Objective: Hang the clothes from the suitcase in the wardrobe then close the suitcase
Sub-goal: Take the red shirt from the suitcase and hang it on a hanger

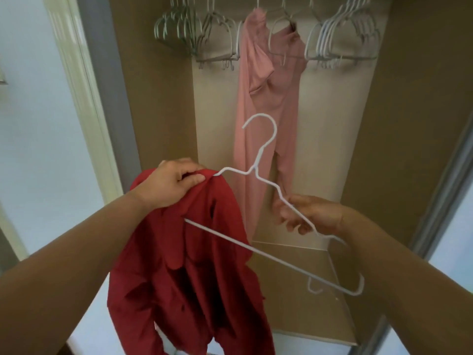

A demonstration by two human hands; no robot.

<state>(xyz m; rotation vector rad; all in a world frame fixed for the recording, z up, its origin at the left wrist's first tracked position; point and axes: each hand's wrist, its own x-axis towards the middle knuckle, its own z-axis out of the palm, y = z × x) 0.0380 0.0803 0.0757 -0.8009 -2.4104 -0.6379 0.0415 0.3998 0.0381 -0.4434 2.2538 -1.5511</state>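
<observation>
A dark red garment (189, 265) hangs in front of the open wardrobe (163, 103). My left hand (169, 184) grips its top fabric over the left end of a white wire hanger (261, 147). The hanger's left shoulder is inside the garment; its bottom bar runs out to the lower right. My right hand (307, 213) pinches the hanger's bare right shoulder wire. A pink garment (263, 103) hangs on the rail behind. The suitcase is out of view.
Several empty hangers (217, 39) hang left of the pink garment, and more empty hangers (343, 37) to its right. The wardrobe floor (302, 298) lies below. A pale wall and door frame (76, 85) stand left; a sliding door edge (440, 190) stands right.
</observation>
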